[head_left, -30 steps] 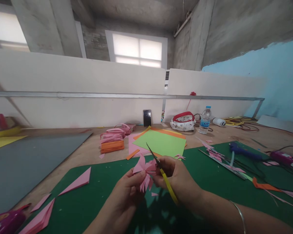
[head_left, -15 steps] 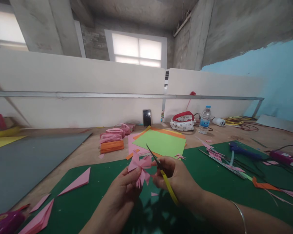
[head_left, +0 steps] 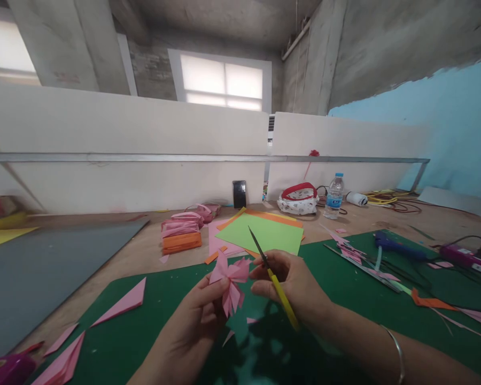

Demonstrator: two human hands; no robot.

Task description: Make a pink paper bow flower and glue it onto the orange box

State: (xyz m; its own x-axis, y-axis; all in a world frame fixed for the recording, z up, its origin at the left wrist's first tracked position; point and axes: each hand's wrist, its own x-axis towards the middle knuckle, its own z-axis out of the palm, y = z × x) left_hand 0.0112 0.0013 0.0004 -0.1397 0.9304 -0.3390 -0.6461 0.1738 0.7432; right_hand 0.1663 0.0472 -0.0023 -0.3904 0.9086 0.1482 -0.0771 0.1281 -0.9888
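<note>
A pink paper flower (head_left: 231,283) with cut, pointed petals is pinched between the thumb and fingers of my left hand (head_left: 204,302). Close on its right, my right hand (head_left: 291,283) grips a pair of scissors (head_left: 278,289) with yellow handles. The dark blades look closed and point up and to the left, away from the petals. Both hands are above a green cutting mat (head_left: 164,294). Small pink paper scraps (head_left: 229,337) lie on the mat below the flower.
Folded pink paper pieces (head_left: 122,303) lie at left on the mat. Behind are bundled pink and orange paper strips (head_left: 182,241), green sheets (head_left: 264,232), a phone (head_left: 239,194), a pouch (head_left: 299,200) and a water bottle (head_left: 334,198). A blue glue gun (head_left: 398,247) with its cord is at right.
The scissors have lifted slightly and drawn back from the flower, their blades pointing higher. Another pink scrap now shows below the flower. My left hand keeps hold of the flower.
</note>
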